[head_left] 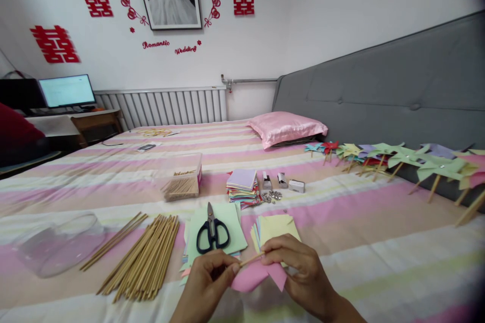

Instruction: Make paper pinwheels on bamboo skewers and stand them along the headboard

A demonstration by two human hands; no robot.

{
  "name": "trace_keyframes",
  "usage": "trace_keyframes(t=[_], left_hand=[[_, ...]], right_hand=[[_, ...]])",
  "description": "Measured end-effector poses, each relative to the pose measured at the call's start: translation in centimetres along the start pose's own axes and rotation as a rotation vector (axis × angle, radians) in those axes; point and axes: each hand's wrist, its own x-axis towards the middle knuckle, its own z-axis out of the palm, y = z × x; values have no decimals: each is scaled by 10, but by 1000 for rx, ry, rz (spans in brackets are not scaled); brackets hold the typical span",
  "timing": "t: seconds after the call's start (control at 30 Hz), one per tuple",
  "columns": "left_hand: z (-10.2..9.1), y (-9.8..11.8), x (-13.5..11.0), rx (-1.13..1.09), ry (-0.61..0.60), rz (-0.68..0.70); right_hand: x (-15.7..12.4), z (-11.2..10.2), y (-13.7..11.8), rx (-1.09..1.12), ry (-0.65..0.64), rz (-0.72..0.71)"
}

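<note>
Low in the middle of the view, my left hand point(206, 282) and my right hand point(299, 272) meet over a pink paper pinwheel point(257, 275). Both pinch a thin wooden stick point(250, 260) that crosses between them above the folded pink paper. Just beyond my hands lie black-handled scissors point(212, 232) on a green paper sheet point(217, 227). A fan of yellow paper squares point(275, 227) sits by my right hand. A bundle of wooden sticks point(146, 257) lies to the left of my left hand.
A stack of coloured paper point(241, 187), small metal punches point(282, 180) and loose pins point(273, 195) sit mid-bed. A clear box of sticks point(182, 179) and a clear plastic lid point(56, 245) lie left. Finished pinwheels point(401, 161) line the grey headboard point(397, 86). A pink pillow point(286, 127) lies behind.
</note>
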Motion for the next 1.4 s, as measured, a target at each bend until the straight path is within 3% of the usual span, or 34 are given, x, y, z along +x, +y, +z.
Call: trace_keyframes(t=[1.13, 1.4], left_hand=[[1, 5, -1, 4, -34, -3], [1, 11, -2, -18, -110, 6]], right_hand=[[1, -1, 1, -109, 19, -85], [0, -2, -3, -112, -12, -6]])
